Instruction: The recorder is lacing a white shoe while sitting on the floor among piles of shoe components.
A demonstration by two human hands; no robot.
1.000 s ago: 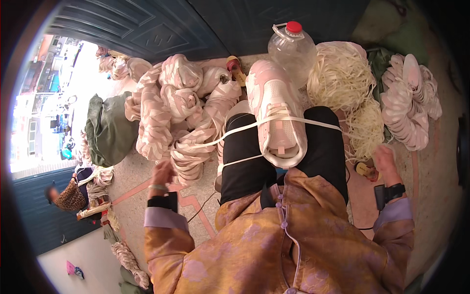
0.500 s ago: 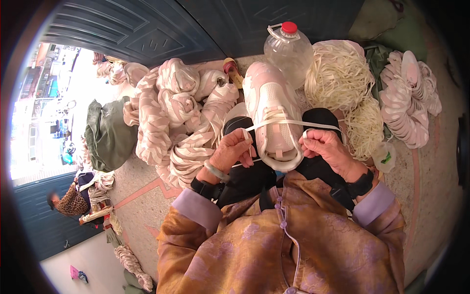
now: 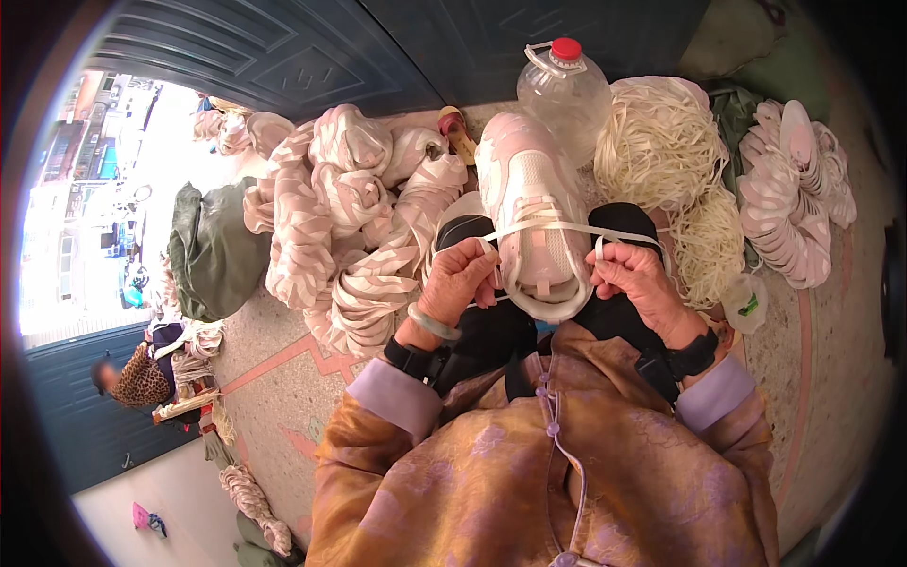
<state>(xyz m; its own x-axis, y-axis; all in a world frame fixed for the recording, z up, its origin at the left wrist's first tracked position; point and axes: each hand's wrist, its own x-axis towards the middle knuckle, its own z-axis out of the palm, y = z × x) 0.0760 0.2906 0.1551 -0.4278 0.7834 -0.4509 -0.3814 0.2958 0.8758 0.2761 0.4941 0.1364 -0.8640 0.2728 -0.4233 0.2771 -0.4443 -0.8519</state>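
Pink-and-white sneaker [image 3: 534, 217], resting sole-down on the lap. Both hands, apart at the sides a second ago, are now raised to it: left hand [image 3: 460, 283] and right hand [image 3: 635, 281] each pinched shut on an end of the white lace [image 3: 553, 228], drawn taut across the eyelets; lacing under way.

Daylight glare at left (blown out); fisheye-bent, dark rim.

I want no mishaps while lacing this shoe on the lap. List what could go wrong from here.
1. The shoe rests loose across the knees; an uneven pull by the left hand or right hand on the lace could tip it off.
2. The loose cord heap lies close by; the lace might snag in it.
3. The plastic jug stands just beyond the toe and could get knocked over.
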